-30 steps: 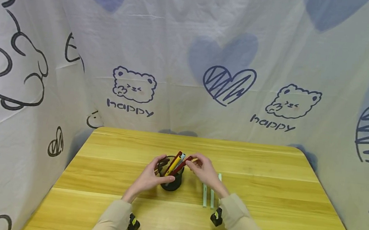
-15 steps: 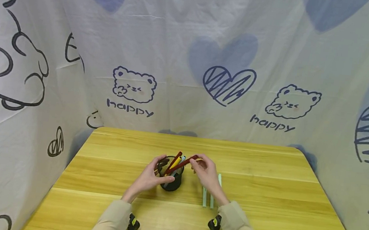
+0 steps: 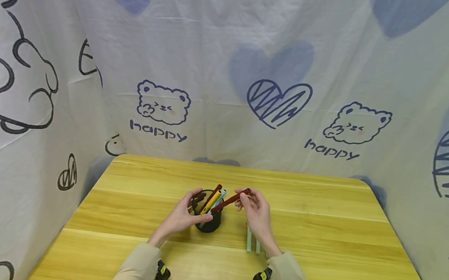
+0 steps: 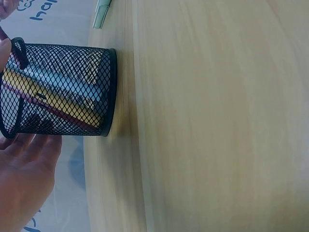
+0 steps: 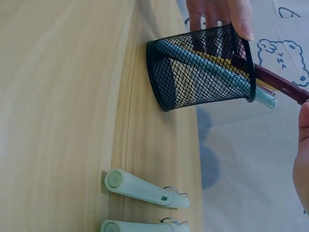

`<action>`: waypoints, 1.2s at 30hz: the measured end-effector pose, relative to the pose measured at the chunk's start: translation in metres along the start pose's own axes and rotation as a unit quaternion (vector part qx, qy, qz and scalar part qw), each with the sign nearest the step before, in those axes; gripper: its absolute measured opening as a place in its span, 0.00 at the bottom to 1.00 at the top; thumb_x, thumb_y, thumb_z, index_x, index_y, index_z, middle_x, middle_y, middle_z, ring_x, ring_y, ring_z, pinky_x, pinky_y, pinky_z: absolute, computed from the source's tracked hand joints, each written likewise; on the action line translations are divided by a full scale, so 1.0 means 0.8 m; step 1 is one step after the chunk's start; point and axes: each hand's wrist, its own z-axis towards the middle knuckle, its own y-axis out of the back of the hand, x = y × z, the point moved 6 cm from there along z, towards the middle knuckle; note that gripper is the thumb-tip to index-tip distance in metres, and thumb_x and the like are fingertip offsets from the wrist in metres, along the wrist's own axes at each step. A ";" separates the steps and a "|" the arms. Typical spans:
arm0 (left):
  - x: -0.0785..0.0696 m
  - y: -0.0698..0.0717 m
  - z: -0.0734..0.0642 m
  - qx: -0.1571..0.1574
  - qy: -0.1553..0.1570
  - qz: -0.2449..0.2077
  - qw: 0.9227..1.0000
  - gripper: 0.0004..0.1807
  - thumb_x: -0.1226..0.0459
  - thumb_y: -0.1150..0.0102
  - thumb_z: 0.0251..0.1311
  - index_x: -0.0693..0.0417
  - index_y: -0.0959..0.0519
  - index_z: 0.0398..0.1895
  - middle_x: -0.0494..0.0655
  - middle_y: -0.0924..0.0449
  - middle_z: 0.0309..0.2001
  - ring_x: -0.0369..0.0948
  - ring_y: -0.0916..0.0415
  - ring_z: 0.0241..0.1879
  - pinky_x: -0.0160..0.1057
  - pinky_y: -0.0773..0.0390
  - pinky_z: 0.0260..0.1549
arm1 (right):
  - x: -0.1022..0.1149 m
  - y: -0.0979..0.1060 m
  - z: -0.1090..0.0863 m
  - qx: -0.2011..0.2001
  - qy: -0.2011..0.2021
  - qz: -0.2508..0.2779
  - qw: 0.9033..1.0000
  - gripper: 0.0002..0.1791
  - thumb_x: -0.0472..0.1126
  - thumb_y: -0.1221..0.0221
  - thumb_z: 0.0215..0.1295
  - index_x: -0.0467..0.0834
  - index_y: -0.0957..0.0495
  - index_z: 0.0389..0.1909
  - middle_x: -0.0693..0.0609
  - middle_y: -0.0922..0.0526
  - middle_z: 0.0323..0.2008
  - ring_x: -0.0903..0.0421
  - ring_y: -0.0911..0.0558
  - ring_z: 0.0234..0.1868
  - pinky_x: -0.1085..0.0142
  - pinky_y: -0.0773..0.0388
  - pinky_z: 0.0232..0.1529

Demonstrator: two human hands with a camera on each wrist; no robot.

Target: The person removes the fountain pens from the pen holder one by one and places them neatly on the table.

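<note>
A black mesh pen holder (image 3: 212,225) stands on the wooden table, and my left hand (image 3: 181,216) holds it round the rim, thumb on the near side. Inside lean a yellow pen (image 3: 210,202), a light blue pen (image 5: 266,98) and a dark red pen (image 3: 218,187). My right hand (image 3: 258,214) pinches another dark red pen (image 5: 280,85) by its upper end. This pen slants down to the left, its lower end inside the holder's mouth in the right wrist view.
Several light green pens (image 5: 145,189) lie side by side on the table (image 3: 320,241), right of the holder and partly under my right forearm. A white cloth (image 3: 216,57) with hearts and bears hangs behind the table and along its sides.
My right hand has shifted to the right, drawing the dark red pen partly out of the holder. The pen's upper end moved right with it. My left hand and the holder have stayed put.
</note>
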 end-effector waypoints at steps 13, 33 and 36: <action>0.001 0.001 0.000 0.003 -0.003 0.002 1.000 0.54 0.52 0.24 0.53 0.52 0.44 0.79 0.54 0.39 0.76 0.56 0.43 0.77 0.63 0.42 0.74 | 0.005 0.019 -0.012 -0.034 0.025 0.056 0.998 0.10 0.38 0.59 0.82 0.39 0.34 0.55 0.46 0.13 0.49 0.60 0.15 0.35 0.70 0.15 0.35; 0.002 0.000 0.001 0.002 -0.003 -0.001 1.000 0.53 0.52 0.23 0.52 0.50 0.43 0.78 0.54 0.38 0.76 0.57 0.42 0.76 0.63 0.41 0.74 | -0.001 0.075 -0.037 -0.093 0.018 0.159 0.983 0.17 0.23 0.50 0.72 0.38 0.30 0.58 0.49 0.12 0.43 0.60 0.15 0.31 0.71 0.16 0.32; 0.002 0.000 0.001 0.004 -0.005 -0.005 1.000 0.54 0.53 0.23 0.52 0.52 0.44 0.79 0.55 0.38 0.76 0.58 0.42 0.76 0.63 0.40 0.74 | -0.004 0.086 -0.040 -0.110 0.007 0.153 0.982 0.16 0.24 0.49 0.72 0.39 0.27 0.56 0.49 0.12 0.41 0.61 0.16 0.29 0.72 0.17 0.29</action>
